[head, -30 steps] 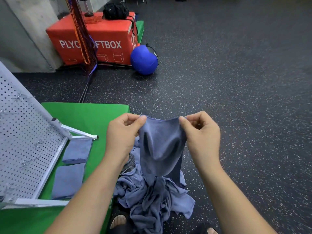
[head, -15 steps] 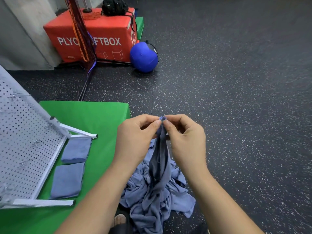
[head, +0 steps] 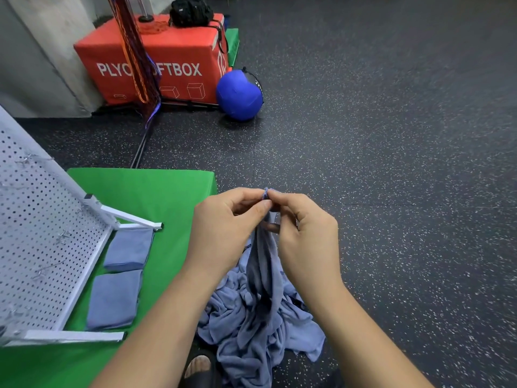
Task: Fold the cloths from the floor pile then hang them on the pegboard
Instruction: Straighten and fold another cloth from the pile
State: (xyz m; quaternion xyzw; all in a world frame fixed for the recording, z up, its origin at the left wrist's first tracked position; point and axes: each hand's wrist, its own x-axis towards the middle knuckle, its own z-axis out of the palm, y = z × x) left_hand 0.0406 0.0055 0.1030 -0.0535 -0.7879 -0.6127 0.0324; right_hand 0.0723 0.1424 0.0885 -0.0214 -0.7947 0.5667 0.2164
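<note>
Blue-grey cloth, bunched into a narrow drooping strip, raised at centre over the crumpled floor pile toward 6 o'clock. Top edge pinched between thumb and forefinger of left hand and right hand, fingertips meeting, remaining fingers curled. Two folded cloths at 8 o'clock beside the pegboard.

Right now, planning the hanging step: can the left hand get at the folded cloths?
Probably, once freed: only bare green mat lies between the left hand and the folded cloths, but it now pinches the lifted cloth.
</note>
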